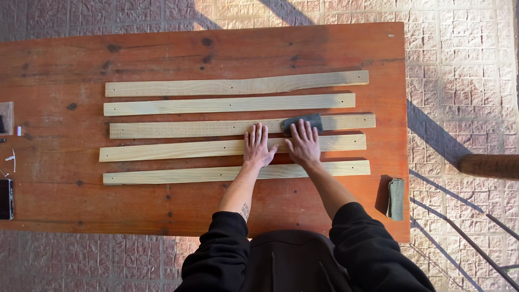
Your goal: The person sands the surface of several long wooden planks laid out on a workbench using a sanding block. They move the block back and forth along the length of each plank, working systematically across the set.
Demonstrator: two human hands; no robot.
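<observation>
Sandpaper pad [301,123] under right hand [304,145], on third slat [189,129].

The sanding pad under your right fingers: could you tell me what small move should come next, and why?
Probably slide the sanding pad along the third slat. The right hand has its fingertips on the pad, the left hand lies flat on the slats beside it, steadying them, and most of that slat stretches away to the left.

Outdoor work spot: wooden table [335,48] on sunlit paving [459,65].
</observation>
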